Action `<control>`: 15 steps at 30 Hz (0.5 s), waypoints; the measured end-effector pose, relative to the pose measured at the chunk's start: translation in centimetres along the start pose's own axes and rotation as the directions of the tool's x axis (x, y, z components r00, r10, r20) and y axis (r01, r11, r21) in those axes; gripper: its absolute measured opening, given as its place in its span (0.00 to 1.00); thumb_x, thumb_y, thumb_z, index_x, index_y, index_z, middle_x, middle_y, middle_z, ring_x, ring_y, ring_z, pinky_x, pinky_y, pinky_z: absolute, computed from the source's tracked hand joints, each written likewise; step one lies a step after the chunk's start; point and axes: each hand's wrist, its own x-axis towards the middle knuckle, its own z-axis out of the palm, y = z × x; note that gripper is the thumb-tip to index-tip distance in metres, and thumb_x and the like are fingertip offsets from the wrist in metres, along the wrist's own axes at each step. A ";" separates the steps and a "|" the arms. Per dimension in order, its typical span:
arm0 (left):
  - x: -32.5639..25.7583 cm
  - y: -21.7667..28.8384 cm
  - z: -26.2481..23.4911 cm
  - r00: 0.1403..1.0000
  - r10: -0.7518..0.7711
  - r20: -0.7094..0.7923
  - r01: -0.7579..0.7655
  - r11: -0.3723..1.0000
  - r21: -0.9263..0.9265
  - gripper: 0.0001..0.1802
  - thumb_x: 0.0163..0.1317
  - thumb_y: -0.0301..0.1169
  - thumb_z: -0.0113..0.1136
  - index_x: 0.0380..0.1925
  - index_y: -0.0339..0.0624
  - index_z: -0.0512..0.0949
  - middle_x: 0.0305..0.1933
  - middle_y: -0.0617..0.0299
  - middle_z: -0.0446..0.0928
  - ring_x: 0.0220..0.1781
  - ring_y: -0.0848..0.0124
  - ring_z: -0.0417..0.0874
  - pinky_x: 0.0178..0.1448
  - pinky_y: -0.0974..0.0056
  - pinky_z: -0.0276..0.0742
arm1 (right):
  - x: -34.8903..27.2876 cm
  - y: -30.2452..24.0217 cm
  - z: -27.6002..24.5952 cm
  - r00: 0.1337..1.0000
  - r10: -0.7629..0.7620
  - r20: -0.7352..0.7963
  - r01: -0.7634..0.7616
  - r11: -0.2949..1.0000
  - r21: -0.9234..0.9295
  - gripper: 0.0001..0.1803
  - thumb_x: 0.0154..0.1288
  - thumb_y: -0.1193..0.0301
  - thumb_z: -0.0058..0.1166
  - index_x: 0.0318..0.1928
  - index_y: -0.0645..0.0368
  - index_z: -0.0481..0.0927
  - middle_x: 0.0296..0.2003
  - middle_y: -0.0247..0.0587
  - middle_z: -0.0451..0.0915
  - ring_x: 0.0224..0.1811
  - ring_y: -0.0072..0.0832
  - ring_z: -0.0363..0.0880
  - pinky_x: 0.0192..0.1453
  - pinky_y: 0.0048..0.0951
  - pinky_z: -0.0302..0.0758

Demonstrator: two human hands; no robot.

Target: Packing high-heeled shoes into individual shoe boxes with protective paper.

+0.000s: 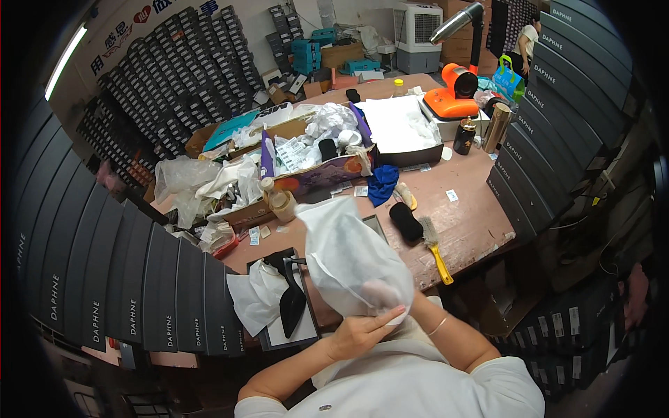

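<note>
A white, thin cloth bag (348, 254) stands up in front of me, its mouth toward my body. My left hand (359, 336) grips the bag's near edge, fingers pressed together along it. My right hand (382, 294) is inside the bag and shows only faintly through the cloth; whether its fingers are closed is hidden. Left of the bag, a black high-heeled shoe (293, 303) lies on an open shoe box (306, 327) with white tissue paper (254, 296) beside it. A box edge (376, 226) peeks out behind the bag.
On the pinkish table (481, 202) lie a yellow-handled brush (439, 261), a black oval pad (405, 223) and a blue cloth (382, 184). Farther back are a cluttered carton (320, 174) and an orange lamp-like device (451, 101). Stacked grey shoe boxes (146, 285) flank both sides.
</note>
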 end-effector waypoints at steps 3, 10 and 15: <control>-0.9 1.1 1.1 0.994 -0.082 -0.066 0.081 0.997 -0.021 0.20 0.49 0.20 0.62 0.45 0.31 0.78 0.59 0.43 0.74 0.27 0.67 0.83 0.32 0.67 0.82 | 0.1 -0.3 -0.3 0.983 0.118 0.138 -0.159 0.925 0.346 0.34 0.66 0.59 0.51 0.67 0.61 0.60 0.63 0.45 0.67 0.63 0.39 0.66 0.69 0.35 0.62; 0.5 3.1 0.7 0.989 -0.028 -0.148 0.005 0.987 -0.158 0.27 0.45 0.16 0.60 0.51 0.30 0.77 0.59 0.43 0.73 0.31 0.65 0.84 0.33 0.66 0.81 | -0.5 -2.3 1.4 0.982 0.151 0.110 -0.185 0.860 0.476 0.34 0.65 0.60 0.53 0.66 0.62 0.61 0.62 0.47 0.67 0.64 0.40 0.66 0.69 0.36 0.62; -0.1 3.4 1.5 0.989 -0.144 -0.046 0.137 0.982 -0.131 0.26 0.45 0.19 0.60 0.49 0.33 0.78 0.59 0.45 0.74 0.31 0.67 0.83 0.33 0.69 0.80 | 2.2 -1.4 2.6 0.999 0.018 -0.048 -0.014 0.996 0.086 0.33 0.64 0.60 0.54 0.66 0.62 0.62 0.62 0.49 0.67 0.64 0.41 0.65 0.69 0.36 0.62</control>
